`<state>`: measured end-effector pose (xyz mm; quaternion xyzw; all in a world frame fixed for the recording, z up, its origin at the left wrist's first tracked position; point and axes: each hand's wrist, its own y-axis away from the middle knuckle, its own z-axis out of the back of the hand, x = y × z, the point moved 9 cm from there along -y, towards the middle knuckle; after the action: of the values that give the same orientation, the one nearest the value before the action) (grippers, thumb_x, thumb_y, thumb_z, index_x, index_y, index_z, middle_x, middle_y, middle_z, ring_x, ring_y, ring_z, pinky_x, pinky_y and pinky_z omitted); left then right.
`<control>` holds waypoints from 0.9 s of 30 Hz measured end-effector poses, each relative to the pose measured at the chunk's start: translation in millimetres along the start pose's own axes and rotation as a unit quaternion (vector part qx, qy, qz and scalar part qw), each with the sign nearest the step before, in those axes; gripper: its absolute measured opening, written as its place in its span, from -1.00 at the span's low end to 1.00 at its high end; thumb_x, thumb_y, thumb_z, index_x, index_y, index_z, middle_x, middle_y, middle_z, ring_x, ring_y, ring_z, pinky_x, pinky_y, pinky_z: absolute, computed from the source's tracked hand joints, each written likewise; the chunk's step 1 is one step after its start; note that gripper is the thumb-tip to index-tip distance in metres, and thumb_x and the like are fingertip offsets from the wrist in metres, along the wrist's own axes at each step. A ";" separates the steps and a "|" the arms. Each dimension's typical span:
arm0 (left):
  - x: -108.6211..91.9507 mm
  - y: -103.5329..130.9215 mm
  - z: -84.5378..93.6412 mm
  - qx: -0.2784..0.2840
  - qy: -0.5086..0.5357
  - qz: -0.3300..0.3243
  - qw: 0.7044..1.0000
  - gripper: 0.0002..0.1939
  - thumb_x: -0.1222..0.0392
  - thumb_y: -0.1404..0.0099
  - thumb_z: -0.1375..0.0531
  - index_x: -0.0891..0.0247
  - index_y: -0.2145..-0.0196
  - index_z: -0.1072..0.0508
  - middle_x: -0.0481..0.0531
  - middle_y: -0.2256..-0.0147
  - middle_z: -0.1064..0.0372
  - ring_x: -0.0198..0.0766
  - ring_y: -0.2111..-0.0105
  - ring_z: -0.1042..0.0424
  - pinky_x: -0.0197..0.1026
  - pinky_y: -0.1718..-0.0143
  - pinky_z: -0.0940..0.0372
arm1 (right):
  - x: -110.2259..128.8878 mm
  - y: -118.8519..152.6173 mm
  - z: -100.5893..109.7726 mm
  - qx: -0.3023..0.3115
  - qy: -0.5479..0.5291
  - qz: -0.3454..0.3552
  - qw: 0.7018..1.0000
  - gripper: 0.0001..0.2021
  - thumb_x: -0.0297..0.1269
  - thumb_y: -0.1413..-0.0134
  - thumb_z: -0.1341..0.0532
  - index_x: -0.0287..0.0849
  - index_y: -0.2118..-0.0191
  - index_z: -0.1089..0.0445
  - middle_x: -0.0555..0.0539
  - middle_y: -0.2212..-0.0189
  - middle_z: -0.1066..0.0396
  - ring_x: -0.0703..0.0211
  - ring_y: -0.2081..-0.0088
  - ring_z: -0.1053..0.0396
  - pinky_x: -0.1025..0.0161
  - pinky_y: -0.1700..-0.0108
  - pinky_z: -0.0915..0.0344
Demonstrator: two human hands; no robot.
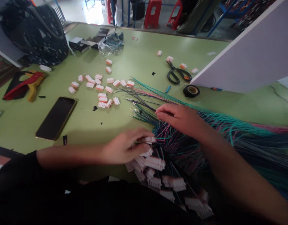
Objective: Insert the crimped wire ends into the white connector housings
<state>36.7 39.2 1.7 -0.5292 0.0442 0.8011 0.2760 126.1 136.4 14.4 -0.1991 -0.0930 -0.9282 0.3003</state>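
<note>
My left hand [127,146] is closed around a white connector [150,139] at the near middle, just above a pile of wired white connectors [154,163] at the table's near edge. Over the wire bundle [219,125] is my right hand [175,115], its thumb and fingers curved near the dark wires; whether they pinch a wire is too small to tell. Teal, pink and dark wires run from the right, their bare tips [132,109] pointing left. Loose white and orange connectors [103,95] lie scattered left of these tips.
Black scissors [174,75] and a roll of black tape [191,91] lie beyond the wires. At left are a phone [56,118], a red and yellow tool [25,86] and a dark bag [36,32]. A white panel [247,53] stands at right.
</note>
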 end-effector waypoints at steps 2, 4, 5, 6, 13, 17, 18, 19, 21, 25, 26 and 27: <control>-20.2 8.9 -13.7 0.031 -0.073 -0.071 0.994 -0.60 0.11 -0.29 -0.04 0.34 -0.04 -0.21 0.25 0.09 -0.38 -0.15 0.10 -0.40 -0.12 0.13 -0.34 | 11.7 -3.7 -13.9 0.038 0.054 0.011 0.998 -0.80 -0.34 -0.09 -0.05 -0.18 0.36 -0.43 -0.04 0.39 -0.48 0.22 0.35 -0.37 0.31 0.35 -0.12; -29.7 16.8 -26.6 0.040 -0.149 -0.126 0.980 -0.41 -0.04 -0.27 -0.05 0.42 -0.12 -0.09 0.38 0.01 -0.31 -0.01 0.00 -0.34 -0.03 0.06 -0.31 | 24.3 -7.4 -33.6 0.082 0.130 0.022 0.988 -0.79 -0.35 -0.10 -0.04 -0.18 0.34 -0.43 -0.08 0.36 -0.49 0.17 0.31 -0.38 0.29 0.36 -0.10; -32.0 19.8 -31.5 0.035 -0.180 -0.151 0.971 -0.34 -0.10 -0.26 -0.05 0.46 -0.13 -0.04 0.43 -0.01 -0.29 0.05 -0.02 -0.32 0.00 0.04 -0.30 | 29.4 -8.9 -42.9 0.099 0.169 0.026 0.980 -0.79 -0.36 -0.10 -0.04 -0.19 0.31 -0.43 -0.10 0.33 -0.48 0.14 0.29 -0.38 0.28 0.37 -0.08; -32.5 21.9 -35.6 0.032 -0.205 -0.171 0.963 -0.30 -0.13 -0.25 -0.03 0.49 -0.14 -0.01 0.45 -0.01 -0.28 0.09 -0.03 -0.31 0.02 0.03 -0.28 | 33.6 -10.1 -51.3 0.113 0.203 0.028 0.972 -0.78 -0.37 -0.10 -0.03 -0.21 0.29 -0.42 -0.13 0.30 -0.47 0.11 0.27 -0.39 0.27 0.39 -0.07; -24.6 20.4 -41.0 0.052 -0.262 -0.199 0.943 -0.31 -0.16 -0.32 0.14 0.52 -0.14 0.03 0.44 0.01 -0.30 -0.02 0.01 -0.35 -0.07 0.05 -0.29 | 32.4 -9.3 -71.3 0.133 0.245 0.014 0.960 -0.73 -0.42 -0.09 0.01 -0.22 0.18 -0.39 -0.15 0.24 -0.45 0.09 0.22 -0.39 0.25 0.38 -0.07; -25.5 18.2 -34.4 0.050 -0.276 -0.199 0.939 -0.36 -0.14 -0.33 0.16 0.49 -0.11 -0.07 0.39 0.04 -0.34 -0.08 0.05 -0.38 -0.09 0.06 -0.30 | 20.8 -6.3 -56.9 0.087 0.222 -0.014 0.971 -0.75 -0.39 -0.04 -0.03 -0.16 0.21 -0.40 -0.09 0.24 -0.47 0.09 0.20 -0.39 0.25 0.37 -0.09; -25.6 17.7 -32.5 0.044 -0.280 -0.198 0.938 -0.38 -0.13 -0.33 0.16 0.47 -0.10 -0.09 0.37 0.05 -0.35 -0.09 0.06 -0.39 -0.09 0.06 -0.29 | 17.2 -5.7 -52.0 0.070 0.222 -0.029 0.972 -0.76 -0.37 -0.04 -0.03 -0.16 0.22 -0.40 -0.09 0.24 -0.48 0.08 0.20 -0.39 0.25 0.37 -0.09; -25.4 17.3 -31.3 0.040 -0.283 -0.197 0.938 -0.40 -0.12 -0.34 0.16 0.46 -0.10 -0.10 0.36 0.06 -0.36 -0.09 0.08 -0.40 -0.09 0.06 -0.30 | 14.0 -5.1 -48.1 0.058 0.224 -0.043 0.972 -0.76 -0.37 -0.04 -0.04 -0.16 0.22 -0.41 -0.09 0.24 -0.48 0.07 0.20 -0.39 0.24 0.37 -0.10; -25.7 17.5 -30.8 0.036 -0.283 -0.203 0.937 -0.41 -0.11 -0.34 0.15 0.46 -0.09 -0.12 0.36 0.07 -0.37 -0.10 0.10 -0.41 -0.09 0.09 -0.31 | 10.4 -4.3 -46.4 0.058 0.231 -0.059 0.969 -0.75 -0.36 -0.04 -0.04 -0.18 0.22 -0.41 -0.13 0.23 -0.48 0.04 0.20 -0.39 0.23 0.37 -0.12; -25.1 18.3 -30.4 0.029 -0.273 -0.205 0.939 -0.42 -0.08 -0.33 0.10 0.50 -0.09 -0.12 0.39 0.08 -0.37 -0.10 0.17 -0.45 -0.10 0.17 -0.34 | 8.6 -5.0 -52.4 0.087 0.236 -0.066 0.966 -0.72 -0.41 -0.02 -0.02 -0.22 0.21 -0.42 -0.20 0.23 -0.49 0.00 0.23 -0.41 0.21 0.37 -0.14; -24.7 18.2 -29.9 0.030 -0.269 -0.202 0.941 -0.42 -0.08 -0.33 0.08 0.49 -0.09 -0.13 0.39 0.08 -0.37 -0.10 0.19 -0.45 -0.10 0.18 -0.35 | 7.7 -5.5 -53.2 0.089 0.235 -0.069 0.965 -0.72 -0.43 -0.02 -0.01 -0.22 0.21 -0.43 -0.20 0.23 -0.49 0.01 0.24 -0.41 0.22 0.38 -0.14; -24.1 17.8 -29.1 0.033 -0.263 -0.197 0.944 -0.42 -0.08 -0.33 0.08 0.48 -0.09 -0.14 0.39 0.07 -0.37 -0.10 0.19 -0.45 -0.10 0.19 -0.35 | 6.4 -6.2 -53.4 0.090 0.234 -0.072 0.966 -0.72 -0.44 -0.01 -0.01 -0.21 0.22 -0.43 -0.19 0.24 -0.49 0.02 0.24 -0.42 0.23 0.38 -0.14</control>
<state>58.9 4.1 6.1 -0.2888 -0.1088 0.8395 0.4472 101.0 122.5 -31.4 0.0582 -0.1173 -0.9559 0.2629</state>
